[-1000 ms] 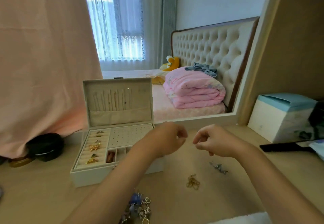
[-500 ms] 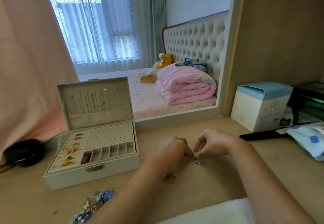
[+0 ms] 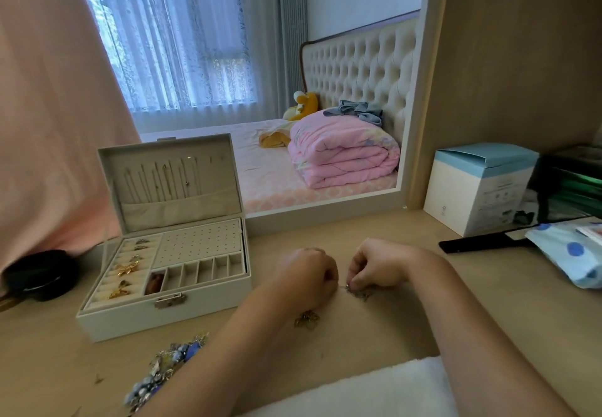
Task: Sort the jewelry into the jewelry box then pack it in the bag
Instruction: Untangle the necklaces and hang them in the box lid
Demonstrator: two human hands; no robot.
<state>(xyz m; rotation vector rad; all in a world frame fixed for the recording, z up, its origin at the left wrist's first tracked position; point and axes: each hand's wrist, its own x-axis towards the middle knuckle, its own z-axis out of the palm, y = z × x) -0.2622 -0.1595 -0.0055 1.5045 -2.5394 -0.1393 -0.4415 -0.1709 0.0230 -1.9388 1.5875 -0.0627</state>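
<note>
An open white jewelry box (image 3: 208,307) stands on the desk at the left, its lid upright with several chains hanging inside and gold pieces in the ring rolls. My right hand (image 3: 378,265) pinches a small silver jewelry piece (image 3: 358,293) that lies on the desk. My left hand (image 3: 309,274) is curled beside it, fingers hidden; what it holds cannot be seen. A gold piece (image 3: 307,319) lies just below my left wrist. A heap of blue and silver jewelry (image 3: 163,371) lies at the near left.
A mirror (image 3: 260,90) stands behind the desk. A white and blue carton (image 3: 479,188), a black flat handle (image 3: 479,242) and a blue dotted pouch (image 3: 573,253) lie at the right. A black round object (image 3: 42,274) lies far left. White cloth (image 3: 358,394) covers the near edge.
Both hands have come down from mid-air to the desk and closed in on the silver piece. The view has shifted, so the box sits further left.
</note>
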